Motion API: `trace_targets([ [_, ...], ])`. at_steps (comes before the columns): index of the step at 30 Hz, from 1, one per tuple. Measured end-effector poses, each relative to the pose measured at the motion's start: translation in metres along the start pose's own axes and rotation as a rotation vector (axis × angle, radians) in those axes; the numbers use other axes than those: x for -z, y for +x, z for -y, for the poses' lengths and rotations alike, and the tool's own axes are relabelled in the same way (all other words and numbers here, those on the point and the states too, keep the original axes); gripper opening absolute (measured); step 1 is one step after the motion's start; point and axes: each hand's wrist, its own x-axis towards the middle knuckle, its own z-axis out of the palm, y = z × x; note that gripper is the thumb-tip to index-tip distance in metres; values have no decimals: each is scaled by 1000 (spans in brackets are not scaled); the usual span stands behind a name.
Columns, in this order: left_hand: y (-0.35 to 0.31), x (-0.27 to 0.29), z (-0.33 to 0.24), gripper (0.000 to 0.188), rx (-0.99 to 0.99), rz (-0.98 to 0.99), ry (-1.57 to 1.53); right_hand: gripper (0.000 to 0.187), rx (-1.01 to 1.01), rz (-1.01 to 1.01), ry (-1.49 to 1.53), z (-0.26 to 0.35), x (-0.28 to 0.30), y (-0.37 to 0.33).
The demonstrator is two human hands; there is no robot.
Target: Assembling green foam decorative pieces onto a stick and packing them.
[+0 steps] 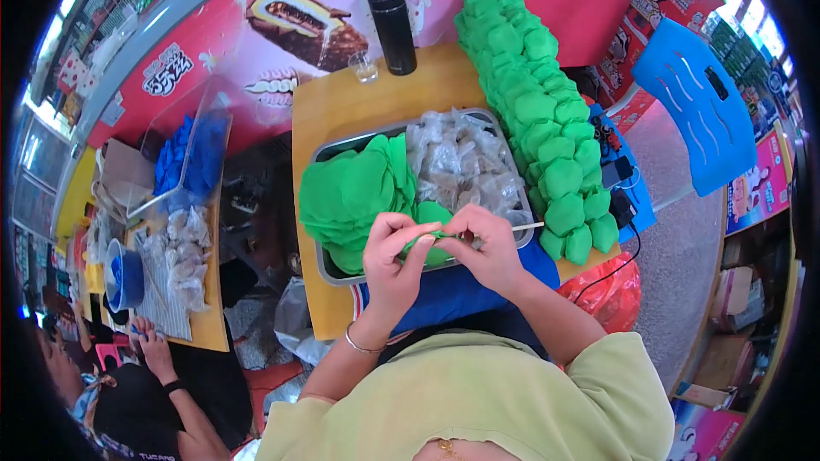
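Note:
Both my hands meet over the near edge of a metal tray. My left hand pinches a small green piece between thumb and fingers. Closed on the same piece from the other side is my right hand. A thin pale stick pokes out to the right from behind my right hand; its other end is hidden. Beneath, the tray holds a pile of flat round green pieces on its left side. Small clear plastic packets fill its right side.
A long row of overlapping green pieces runs along the table's right edge. A black flask and a small glass stand at the back. A blue chair is at right. At left, another person's hand works beside a blue tub.

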Motion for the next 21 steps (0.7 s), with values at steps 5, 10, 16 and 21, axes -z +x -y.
trace_targets([
  [5, 10, -12, 3, 47, -59, 0, -339, 10, -26, -97, 182, 5, 8, 2],
  [10, 4, -16, 1, 41, 303, 249, -646, 7, 30, -141, 155, 2, 16, 10],
  [16, 6, -20, 4, 28, 362, 278, -623, 11, 124, -149, 159, -2, 17, 17],
  [21, 7, -21, 8, 27, 400, 255, -737, 8, 7, -61, 224, 1, 25, 20],
])
